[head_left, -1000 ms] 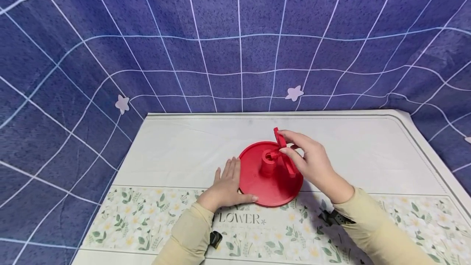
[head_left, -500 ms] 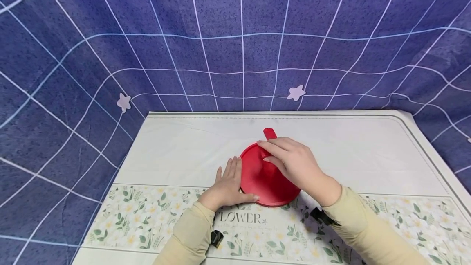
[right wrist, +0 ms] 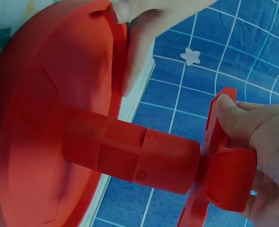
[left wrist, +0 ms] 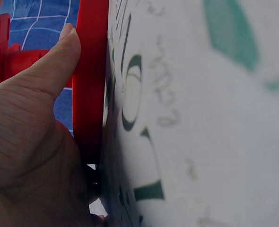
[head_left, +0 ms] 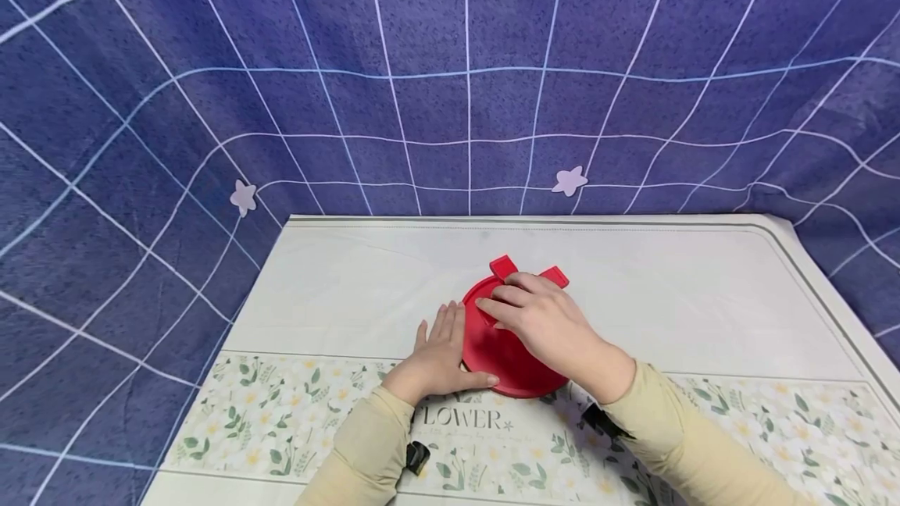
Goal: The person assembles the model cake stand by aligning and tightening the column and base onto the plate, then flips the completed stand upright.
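Note:
A red round base (head_left: 502, 361) lies on the table, a stout post (right wrist: 130, 151) of stacked numbered segments standing at its middle. On the post's top end sits a red spoked piece (right wrist: 231, 179) with flat arms, two of them (head_left: 502, 266) sticking out beyond my fingers in the head view. My right hand (head_left: 548, 322) grips this piece, thumb pressed along one arm. My left hand (head_left: 436, 361) rests at the base's left edge, fingers straight, its thumb (left wrist: 59, 59) over the near rim. The post is hidden under my right hand in the head view.
The white table cover (head_left: 366, 279) has a floral strip (head_left: 274, 404) with the word FLOWER along its front. A blue gridded curtain (head_left: 422, 100) with star shapes rises behind and at the sides. Black straps (head_left: 416, 457) sit at both sleeves.
The spoked piece, first tilted on edge beside the post, now lies flat across its top. My right hand has moved left and over it. My left hand has stayed on the base.

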Motion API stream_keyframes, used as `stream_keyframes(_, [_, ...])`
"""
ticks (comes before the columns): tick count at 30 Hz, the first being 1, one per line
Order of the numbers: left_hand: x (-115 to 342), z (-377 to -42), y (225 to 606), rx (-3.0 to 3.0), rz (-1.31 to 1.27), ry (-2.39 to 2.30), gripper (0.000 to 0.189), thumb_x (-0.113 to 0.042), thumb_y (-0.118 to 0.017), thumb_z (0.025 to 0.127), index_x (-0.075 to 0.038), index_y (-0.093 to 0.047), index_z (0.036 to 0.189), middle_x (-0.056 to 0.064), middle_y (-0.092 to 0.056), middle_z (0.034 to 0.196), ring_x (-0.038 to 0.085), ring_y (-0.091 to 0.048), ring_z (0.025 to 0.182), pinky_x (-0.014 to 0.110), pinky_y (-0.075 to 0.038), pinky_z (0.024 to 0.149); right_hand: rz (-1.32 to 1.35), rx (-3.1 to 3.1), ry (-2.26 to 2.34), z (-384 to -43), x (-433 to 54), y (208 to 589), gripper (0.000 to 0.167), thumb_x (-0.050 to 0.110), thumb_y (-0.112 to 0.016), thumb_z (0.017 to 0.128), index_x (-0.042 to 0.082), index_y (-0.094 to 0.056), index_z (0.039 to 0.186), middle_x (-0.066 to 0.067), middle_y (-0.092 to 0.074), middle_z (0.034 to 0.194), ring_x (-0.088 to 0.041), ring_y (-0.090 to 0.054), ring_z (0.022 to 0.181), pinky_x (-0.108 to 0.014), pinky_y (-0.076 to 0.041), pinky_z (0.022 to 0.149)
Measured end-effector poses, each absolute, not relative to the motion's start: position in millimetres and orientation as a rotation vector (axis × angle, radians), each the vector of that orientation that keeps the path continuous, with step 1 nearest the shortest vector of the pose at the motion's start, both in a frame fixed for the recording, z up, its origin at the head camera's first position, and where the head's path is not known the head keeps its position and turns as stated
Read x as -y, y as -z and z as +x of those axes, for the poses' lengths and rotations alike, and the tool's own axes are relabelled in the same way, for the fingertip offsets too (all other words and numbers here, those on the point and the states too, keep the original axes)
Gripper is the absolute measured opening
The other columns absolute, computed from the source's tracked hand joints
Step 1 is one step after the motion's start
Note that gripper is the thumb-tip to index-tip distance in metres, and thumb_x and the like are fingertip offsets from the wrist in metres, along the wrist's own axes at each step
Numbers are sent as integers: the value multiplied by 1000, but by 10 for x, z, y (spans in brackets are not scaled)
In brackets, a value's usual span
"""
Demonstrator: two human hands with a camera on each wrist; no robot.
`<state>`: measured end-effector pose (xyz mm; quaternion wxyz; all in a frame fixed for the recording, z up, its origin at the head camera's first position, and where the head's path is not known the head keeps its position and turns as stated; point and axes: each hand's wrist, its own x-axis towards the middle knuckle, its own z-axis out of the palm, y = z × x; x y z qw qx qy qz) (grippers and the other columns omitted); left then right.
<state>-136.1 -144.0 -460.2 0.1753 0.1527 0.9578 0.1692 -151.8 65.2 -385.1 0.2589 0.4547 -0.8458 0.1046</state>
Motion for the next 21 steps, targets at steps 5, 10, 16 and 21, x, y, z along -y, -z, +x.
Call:
stream_keyframes(5, [1429, -1340, 4540, -2722, 440, -481, 123, -72, -62, 78, 2, -1, 155, 18, 1, 162, 34, 4, 148, 59, -1, 115, 1241, 2273, -347, -1525, -663, 3889, 38, 18, -81, 79, 16, -73, 116, -4, -71, 109, -28, -59, 109, -40, -44, 100])
stream_keyframes(10, [1431, -1320, 4519, -2719, 448, -500, 123, -72, -62, 78, 3, -1, 154, 19, 0, 162, 35, 4, 148, 59, -1, 114, 1201, 2267, -564, -1560, -751, 3901, 38, 19, -76, 83, 13, -70, 120, -8, -67, 120, -31, -56, 116, -45, -42, 101])
stream_keyframes(16, [1445, -1345, 4582, -2718, 437, -506, 125, -72, -63, 77, 0, 3, 155, 18, 3, 162, 33, 7, 148, 57, 3, 115, 948, 2313, -869, -1676, -985, 3944, 38, 3, -66, 88, 8, -66, 126, -14, -58, 132, -33, -51, 126, -52, -41, 101])
stream_keyframes(21, [1460, -1359, 4629, -2718, 437, -532, 126, -74, -63, 75, -1, 3, 155, 16, 5, 162, 32, 9, 148, 56, 5, 115, 838, 2474, -1078, -1736, -1198, 3998, 42, 2, -60, 92, 2, -56, 134, -17, -58, 133, -32, -55, 120, -51, -48, 93])
